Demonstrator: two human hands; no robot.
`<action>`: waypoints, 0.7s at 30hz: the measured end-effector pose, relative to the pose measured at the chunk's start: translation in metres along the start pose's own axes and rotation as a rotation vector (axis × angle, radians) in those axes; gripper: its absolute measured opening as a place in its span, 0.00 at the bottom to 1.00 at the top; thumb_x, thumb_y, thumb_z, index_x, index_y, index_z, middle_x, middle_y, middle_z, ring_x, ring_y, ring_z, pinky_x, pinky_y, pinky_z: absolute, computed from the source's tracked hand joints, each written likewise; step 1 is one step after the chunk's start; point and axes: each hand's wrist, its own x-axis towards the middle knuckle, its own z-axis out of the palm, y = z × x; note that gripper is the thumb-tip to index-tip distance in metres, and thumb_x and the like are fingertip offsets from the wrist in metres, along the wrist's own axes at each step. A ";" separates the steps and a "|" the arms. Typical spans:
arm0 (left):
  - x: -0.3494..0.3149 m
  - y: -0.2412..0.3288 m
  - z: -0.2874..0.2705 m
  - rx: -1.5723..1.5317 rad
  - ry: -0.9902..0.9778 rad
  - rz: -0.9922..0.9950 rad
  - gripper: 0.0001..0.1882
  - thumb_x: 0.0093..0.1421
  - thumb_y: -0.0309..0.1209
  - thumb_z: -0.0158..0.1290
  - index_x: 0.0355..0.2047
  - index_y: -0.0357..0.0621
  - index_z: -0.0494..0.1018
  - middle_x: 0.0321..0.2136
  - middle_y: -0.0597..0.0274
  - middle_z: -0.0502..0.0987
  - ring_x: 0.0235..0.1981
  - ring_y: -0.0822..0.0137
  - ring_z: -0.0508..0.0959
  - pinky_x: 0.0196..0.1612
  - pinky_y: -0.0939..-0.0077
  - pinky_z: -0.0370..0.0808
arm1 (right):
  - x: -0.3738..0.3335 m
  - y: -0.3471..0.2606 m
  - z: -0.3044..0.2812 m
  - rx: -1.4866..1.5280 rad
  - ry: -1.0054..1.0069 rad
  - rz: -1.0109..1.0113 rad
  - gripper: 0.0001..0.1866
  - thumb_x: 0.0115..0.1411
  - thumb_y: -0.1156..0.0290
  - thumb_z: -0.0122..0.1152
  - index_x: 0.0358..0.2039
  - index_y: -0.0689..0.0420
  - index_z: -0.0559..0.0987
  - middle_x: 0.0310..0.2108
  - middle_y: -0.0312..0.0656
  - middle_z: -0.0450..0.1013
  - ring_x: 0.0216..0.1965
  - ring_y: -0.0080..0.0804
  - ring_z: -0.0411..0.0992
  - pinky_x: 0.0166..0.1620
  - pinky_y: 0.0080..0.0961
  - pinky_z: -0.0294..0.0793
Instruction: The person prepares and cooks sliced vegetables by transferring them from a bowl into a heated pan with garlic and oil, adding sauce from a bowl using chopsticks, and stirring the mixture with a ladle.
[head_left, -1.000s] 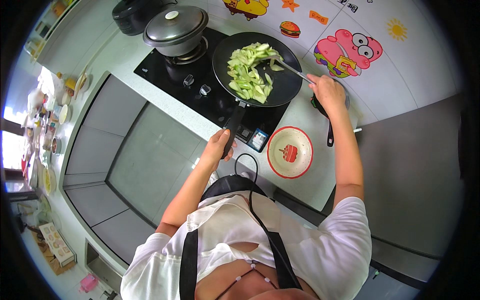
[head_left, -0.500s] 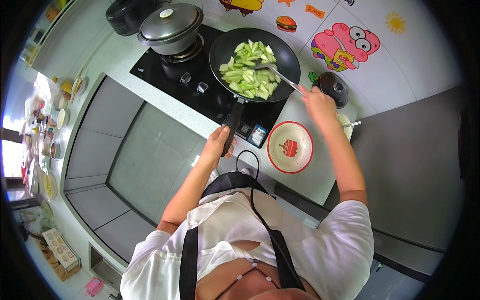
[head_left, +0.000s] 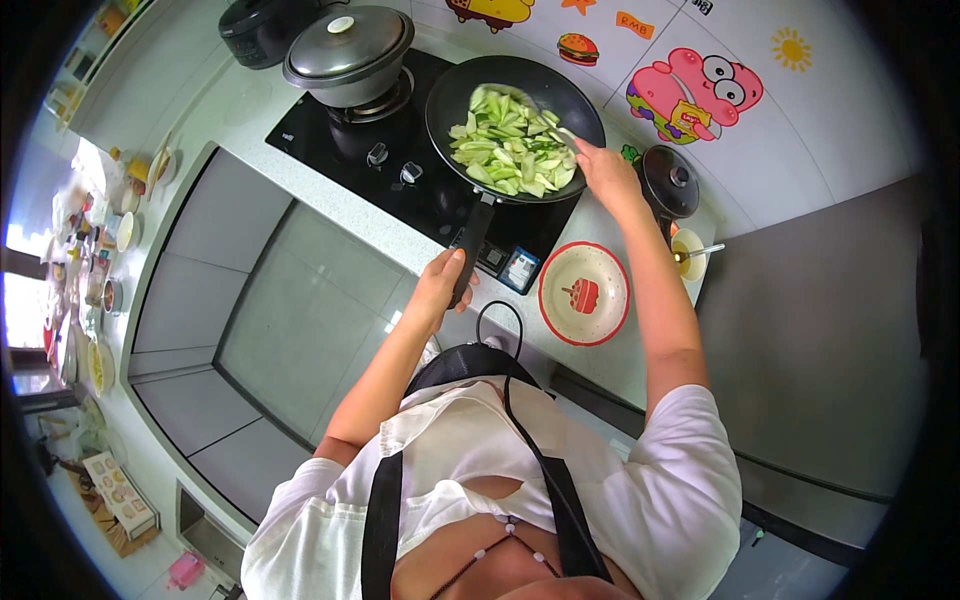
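Note:
A black frying pan [head_left: 575, 95] sits on the right side of the hob. Pale green sliced vegetables [head_left: 510, 150] are heaped in it; I cannot tell their exact kind. My left hand [head_left: 442, 285] is wrapped round the pan's black handle [head_left: 474, 235]. Over the pan's right rim, my right hand [head_left: 608, 178] grips a metal spatula [head_left: 566, 138]. The spatula's blade reaches in among the slices and is mostly hidden by them.
A lidded grey pot [head_left: 350, 60] stands on the left burner. A red-rimmed bowl [head_left: 600, 318] lies on the counter under my right forearm. Beyond it are a dark pan lid [head_left: 672, 185] and a small bowl [head_left: 697, 262] with a spoon. A refrigerator [head_left: 810, 330] borders the right.
My right hand has moved left and away from me, pushing the spatula deeper into the pan. Some slices now lie nearer the far rim. My left hand keeps hold of the handle.

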 end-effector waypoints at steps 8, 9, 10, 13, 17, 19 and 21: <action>0.000 -0.001 0.000 -0.021 0.015 -0.005 0.17 0.63 0.42 0.37 0.34 0.38 0.63 0.22 0.59 0.70 0.12 0.73 0.65 0.12 0.83 0.60 | -0.050 -0.001 -0.095 -0.301 -0.149 -0.156 0.18 0.53 0.65 0.54 0.47 0.37 0.72 0.26 0.40 0.66 0.27 0.41 0.70 0.31 0.36 0.69; 0.000 -0.002 -0.001 -0.021 0.015 -0.005 0.17 0.63 0.42 0.37 0.34 0.38 0.63 0.22 0.59 0.70 0.12 0.73 0.65 0.12 0.83 0.60 | -0.055 0.008 -0.104 -0.335 -0.150 -0.149 0.18 0.52 0.66 0.55 0.46 0.36 0.72 0.26 0.39 0.66 0.26 0.40 0.70 0.30 0.35 0.69; 0.000 -0.002 -0.001 -0.020 0.022 -0.006 0.17 0.63 0.42 0.37 0.34 0.38 0.63 0.22 0.59 0.70 0.12 0.73 0.65 0.12 0.83 0.60 | -0.057 0.016 -0.113 -0.370 -0.134 -0.146 0.18 0.52 0.66 0.56 0.45 0.37 0.73 0.26 0.38 0.66 0.26 0.39 0.70 0.29 0.35 0.69; 0.000 0.001 0.001 -0.010 0.023 0.000 0.17 0.63 0.42 0.37 0.34 0.38 0.63 0.23 0.59 0.70 0.12 0.73 0.65 0.12 0.83 0.60 | -0.062 0.023 -0.153 -0.422 -0.134 -0.100 0.15 0.51 0.66 0.58 0.42 0.38 0.76 0.26 0.38 0.68 0.29 0.37 0.71 0.32 0.34 0.70; 0.000 -0.002 -0.001 -0.015 0.019 0.018 0.17 0.63 0.42 0.37 0.34 0.38 0.63 0.23 0.59 0.70 0.11 0.73 0.65 0.12 0.82 0.59 | -0.064 0.016 -0.185 -0.388 -0.216 -0.089 0.17 0.48 0.68 0.60 0.41 0.41 0.77 0.25 0.39 0.69 0.30 0.38 0.69 0.34 0.34 0.69; 0.000 -0.003 -0.002 -0.018 0.025 0.015 0.17 0.63 0.42 0.37 0.34 0.38 0.63 0.23 0.59 0.70 0.11 0.73 0.65 0.12 0.82 0.59 | -0.059 0.000 -0.186 -0.371 -0.282 -0.036 0.17 0.48 0.69 0.61 0.40 0.42 0.77 0.25 0.40 0.70 0.31 0.38 0.70 0.35 0.34 0.69; -0.001 -0.002 -0.002 -0.017 0.030 0.004 0.17 0.63 0.42 0.37 0.34 0.37 0.63 0.23 0.59 0.70 0.11 0.73 0.65 0.12 0.82 0.59 | -0.054 0.001 -0.166 -0.365 -0.248 -0.070 0.17 0.48 0.69 0.60 0.41 0.42 0.77 0.26 0.41 0.70 0.33 0.38 0.70 0.36 0.34 0.70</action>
